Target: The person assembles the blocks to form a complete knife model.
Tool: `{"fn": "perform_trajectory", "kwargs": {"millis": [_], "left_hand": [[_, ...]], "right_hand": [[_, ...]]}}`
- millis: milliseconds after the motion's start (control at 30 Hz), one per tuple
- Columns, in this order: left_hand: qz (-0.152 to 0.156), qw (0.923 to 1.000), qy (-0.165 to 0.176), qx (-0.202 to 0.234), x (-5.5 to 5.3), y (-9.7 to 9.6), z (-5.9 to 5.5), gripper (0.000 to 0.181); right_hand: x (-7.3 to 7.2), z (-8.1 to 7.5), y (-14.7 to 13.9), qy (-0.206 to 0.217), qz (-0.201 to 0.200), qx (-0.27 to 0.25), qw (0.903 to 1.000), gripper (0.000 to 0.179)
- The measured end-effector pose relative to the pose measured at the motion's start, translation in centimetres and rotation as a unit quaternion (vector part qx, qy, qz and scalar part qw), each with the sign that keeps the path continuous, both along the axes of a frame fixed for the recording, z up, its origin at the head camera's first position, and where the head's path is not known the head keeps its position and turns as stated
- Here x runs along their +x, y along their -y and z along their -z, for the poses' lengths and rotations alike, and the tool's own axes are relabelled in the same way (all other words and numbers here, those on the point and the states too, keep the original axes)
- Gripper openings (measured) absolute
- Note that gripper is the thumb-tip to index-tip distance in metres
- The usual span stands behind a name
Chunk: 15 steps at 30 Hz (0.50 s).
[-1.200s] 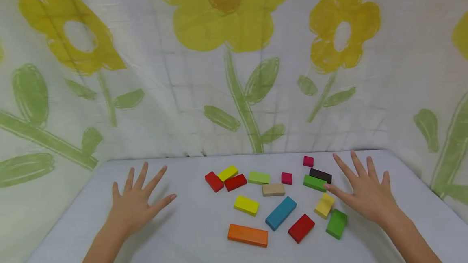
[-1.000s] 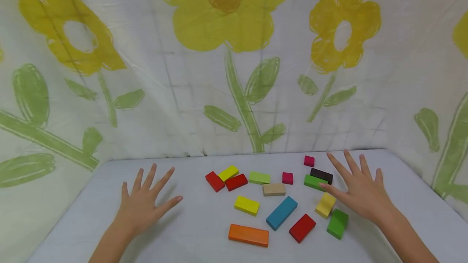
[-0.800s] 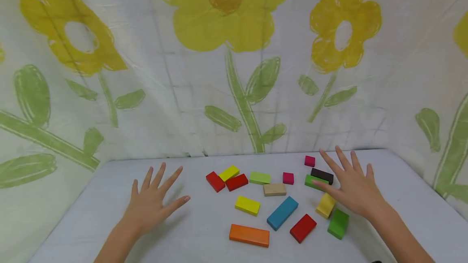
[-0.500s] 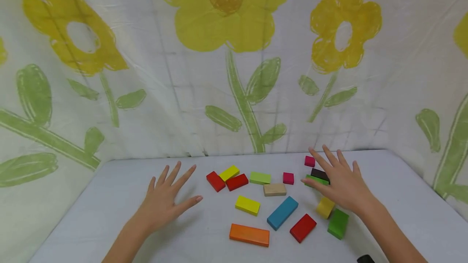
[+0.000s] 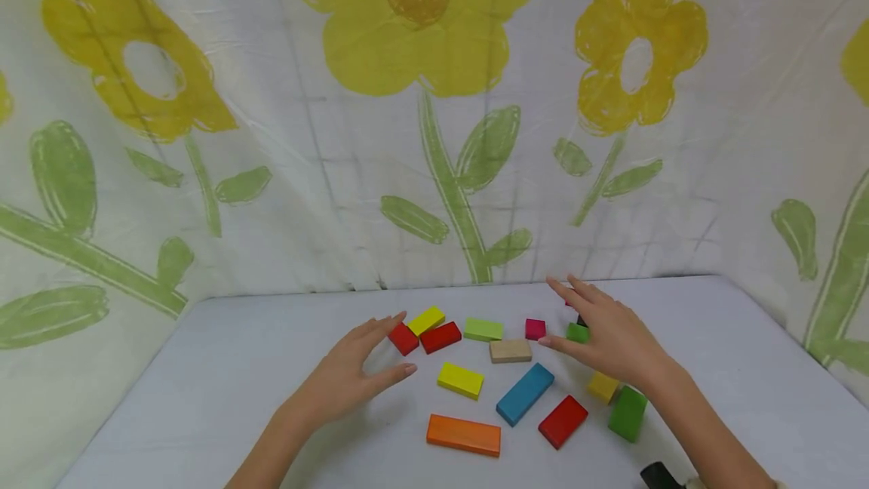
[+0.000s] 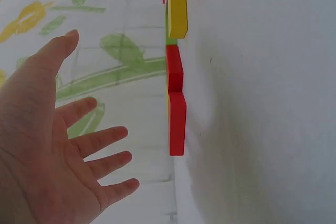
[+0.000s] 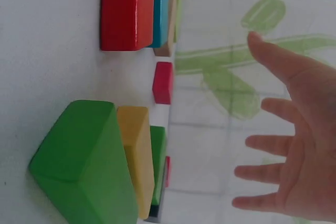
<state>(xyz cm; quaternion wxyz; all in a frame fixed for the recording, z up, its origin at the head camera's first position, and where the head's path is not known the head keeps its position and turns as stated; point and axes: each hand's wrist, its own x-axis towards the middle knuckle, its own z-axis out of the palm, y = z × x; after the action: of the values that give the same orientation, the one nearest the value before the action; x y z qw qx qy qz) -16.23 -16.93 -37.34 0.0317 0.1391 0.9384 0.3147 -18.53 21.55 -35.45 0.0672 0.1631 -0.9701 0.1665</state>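
Note:
My left hand (image 5: 349, 374) hovers above the table beside the left red block (image 5: 404, 339), fingers apart and holding nothing; its fingertips overlap that block in the head view. In the left wrist view the palm of the left hand (image 6: 58, 145) faces the row of blocks, thumb spread. My right hand (image 5: 614, 330) is held over the right-hand group, fingers extended, hiding most of the dark block and parts of the green block (image 5: 578, 333) and the far pink block. Its thumb tip comes close to the near pink block (image 5: 535, 329) in the head view. Nothing is in the right hand.
Between the hands lie a yellow block (image 5: 460, 380), a blue block (image 5: 525, 394), a tan block (image 5: 511, 351) and an orange block (image 5: 464, 435). A red block (image 5: 563, 422) and a green block (image 5: 627, 413) are nearer the right forearm. A flower-print curtain (image 5: 271, 134) hangs behind the table.
Both hands have moved inward toward each other, the left to the right and the right to the left. Their fingers were spread wider before. The blocks stay where they were.

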Motion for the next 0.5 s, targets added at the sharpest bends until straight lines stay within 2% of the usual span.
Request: {"fn": "perform_trajectory", "kwargs": {"millis": [133,300,400,500], "left_hand": [[0.015,0.9984,0.016,0.052,0.1,-0.6,0.6,0.075],[0.059,0.9910,0.019,0.118,-0.1,-1.2,1.5,0.063],[0.085,0.9826,0.040,0.160,0.0,-1.4,1.8,0.054],[0.099,0.9711,0.079,0.202,0.1,-1.7,2.0,0.048]], "right_hand": [[0.0,0.4,-0.1,0.011,-0.009,-0.010,0.9998,0.090],[0.2,0.5,-0.1,0.026,-0.033,-0.054,0.9977,0.084],[0.2,0.6,-0.1,0.035,-0.064,-0.104,0.9919,0.074],[0.1,0.8,-0.2,0.040,-0.091,-0.143,0.9846,0.065]]}}
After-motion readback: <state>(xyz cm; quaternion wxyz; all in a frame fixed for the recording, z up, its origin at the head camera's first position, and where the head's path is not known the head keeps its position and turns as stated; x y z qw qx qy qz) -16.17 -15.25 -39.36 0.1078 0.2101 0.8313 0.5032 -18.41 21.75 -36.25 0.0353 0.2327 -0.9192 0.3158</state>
